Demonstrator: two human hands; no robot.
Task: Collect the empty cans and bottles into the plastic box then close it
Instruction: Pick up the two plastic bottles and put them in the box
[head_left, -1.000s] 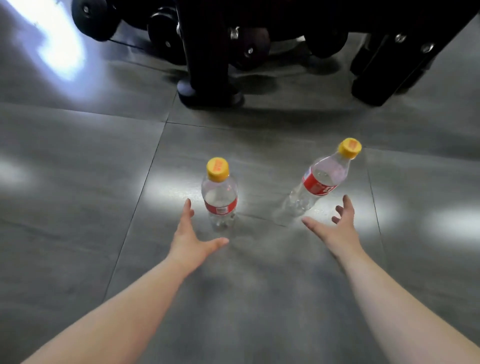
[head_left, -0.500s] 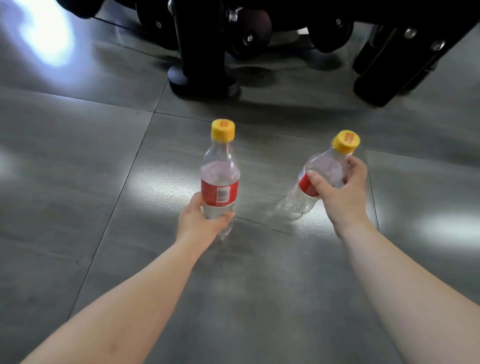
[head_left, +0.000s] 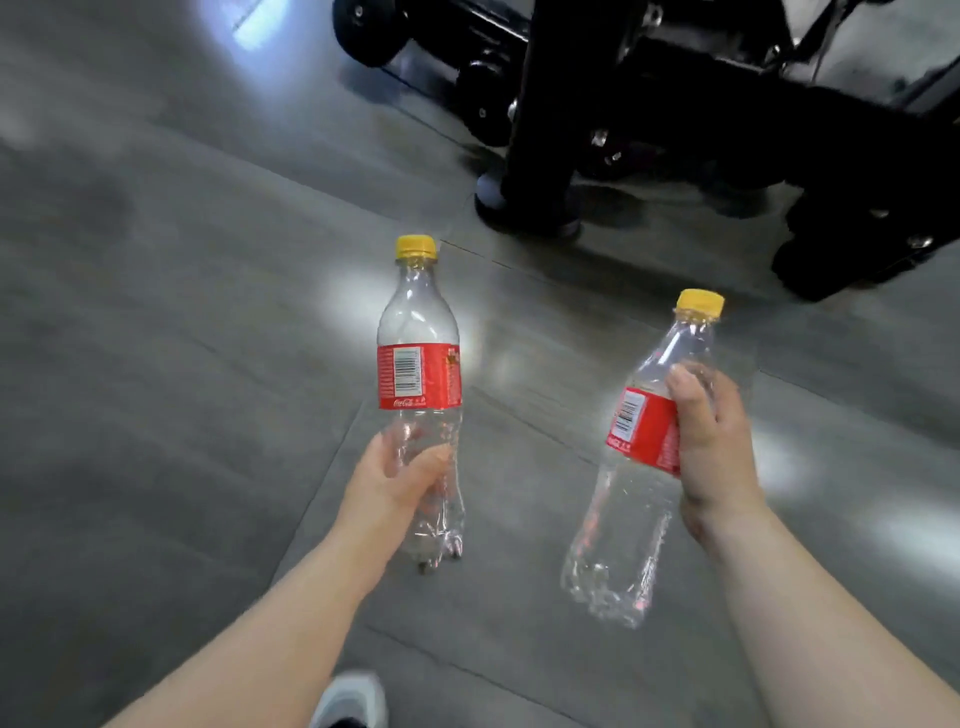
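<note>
Two bottles in play, one in each hand! The left hand (head_left: 387, 478) has its fingers wrapped round the clear lower body of the left bottle (head_left: 418, 332), below the red label, and holds it close to upright, yellow cap (head_left: 415, 247) on top and the barcode facing us. Over on the other side, the right hand (head_left: 714, 447) grips the right bottle (head_left: 618, 545) at the label band, thumb across the front and fingers curled behind it. That one is tilted, its yellow lid (head_left: 700, 302) leaning away to the right and its base swung in towards the middle. Both look empty, clear plastic all the way down, and they are held well apart above the grey tiled floor (head_left: 182, 364), which is glossy with patches of glare. Behind them stands a black metal frame (head_left: 540, 130) on a round foot, with dark wheels (head_left: 363, 31) near it. At the bottom edge, between the forearms, the toe of a pale shoe (head_left: 350, 701) shows.
</note>
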